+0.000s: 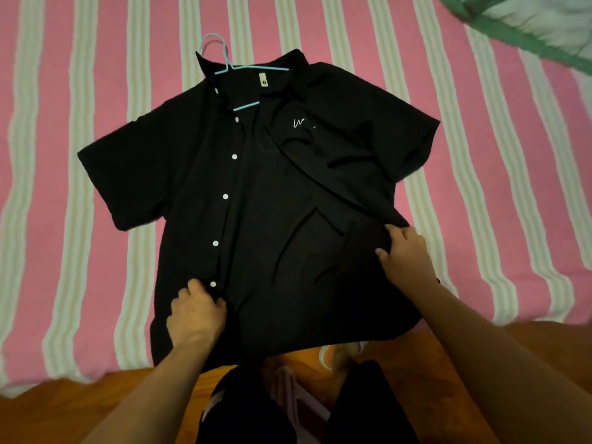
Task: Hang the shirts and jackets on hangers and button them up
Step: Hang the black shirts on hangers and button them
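Head view looks down on a black short-sleeved shirt (288, 203) spread flat on the pink-and-cream striped bed (480, 155), collar toward the far side and hem overhanging the near edge by the person's legs. A light blue hanger (224, 64) already sits inside the neck, its hook poking out beyond the collar. The shirt's long axis runs from near edge to far side, and the row of white buttons (225, 196) follows it, slightly left of centre, with the front open. The left hand (195, 312) lies right at the lowest button near the hem, fingers curled and pinching the button-side edge. The right hand (405, 251) rests farther right, thumb and fingers gripping a fold of the opposite front panel, well apart from the button row. Buttoning likely starts at the bottom, so the right hand must draw its panel leftward across to meet the left hand, which is the nearer one.
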The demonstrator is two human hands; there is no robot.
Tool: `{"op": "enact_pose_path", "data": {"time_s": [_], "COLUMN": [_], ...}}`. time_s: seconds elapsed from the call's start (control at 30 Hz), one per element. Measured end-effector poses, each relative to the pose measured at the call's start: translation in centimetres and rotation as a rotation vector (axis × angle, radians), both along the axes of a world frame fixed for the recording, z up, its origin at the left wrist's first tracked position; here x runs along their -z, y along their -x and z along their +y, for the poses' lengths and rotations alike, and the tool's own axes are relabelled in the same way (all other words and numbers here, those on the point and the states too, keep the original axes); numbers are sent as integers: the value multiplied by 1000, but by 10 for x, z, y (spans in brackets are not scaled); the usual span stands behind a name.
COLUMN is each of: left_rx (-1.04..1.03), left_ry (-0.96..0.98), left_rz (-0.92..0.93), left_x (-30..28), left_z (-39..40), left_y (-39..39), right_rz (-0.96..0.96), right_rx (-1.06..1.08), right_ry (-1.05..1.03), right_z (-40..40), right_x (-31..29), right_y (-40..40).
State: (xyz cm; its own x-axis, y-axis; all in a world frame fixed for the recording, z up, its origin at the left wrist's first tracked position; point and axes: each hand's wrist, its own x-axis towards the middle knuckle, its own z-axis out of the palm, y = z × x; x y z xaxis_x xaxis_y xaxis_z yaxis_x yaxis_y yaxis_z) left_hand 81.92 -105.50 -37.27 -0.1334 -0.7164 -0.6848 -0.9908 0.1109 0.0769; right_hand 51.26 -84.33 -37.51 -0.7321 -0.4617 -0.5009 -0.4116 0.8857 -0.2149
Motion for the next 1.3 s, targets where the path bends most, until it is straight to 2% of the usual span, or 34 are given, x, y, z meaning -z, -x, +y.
{"op": "enact_pose_path", "data": {"time_s": [0.1,0.2,0.3,0.37,0.4,0.5,0.57,0.63,0.67,0.7,0.73,0.77,0.87,0.93,1.03,1.17,1.23,1.3], "left_rx": [38,-110,-198,-149,-102,78,170,301,374,422,437,425,258,152,109,131,151,177], "left_ry": [79,173,314,365,330,49,-307,-728,-885,-959,-955,-882,-409,-180,-140,-168,-147,-130], "left_rz": [-26,111,225,342,393,435,395,242,154,106,110,160,362,441,523,569,535,482], "left_x": [5,-1,-23,-39,-47,-51,-48,-44,-42,-38,-34,-30,-20,-21,-25,-21,-11,1], "left_z": [8,12,23,38,46,60,58,49,41,30,17,2,-48,-77,-97,-100,-99,-96], "left_y": [-10,-15,-13,-13,-12,-4,12,30,36,40,42,42,33,30,43,84,110,136], "right_rz": [-12,-56,-22,-31,-66,-212,-454,-797,-966,-1069,-1073,-998,-641,-357,-93,-46,-103,-140], "right_rx": [93,162,114,67,8,-275,-361,-438,-456,-461,-452,-411,-58,48,186,581,812,946], "right_ry": [12,114,253,307,288,256,221,29,-107,-225,-281,-256,56,125,121,174,286,421], "right_z": [12,17,8,-1,-7,-25,-43,-60,-67,-74,-81,-86,-101,-109,-105,-94,-99,-111], "right_x": [13,14,1,-21,-32,-61,-66,-62,-58,-56,-51,-45,-27,-18,-6,9,18,30], "right_y": [11,27,18,-3,-17,-65,-93,-113,-117,-118,-115,-111,-83,-50,7,80,114,142]}}
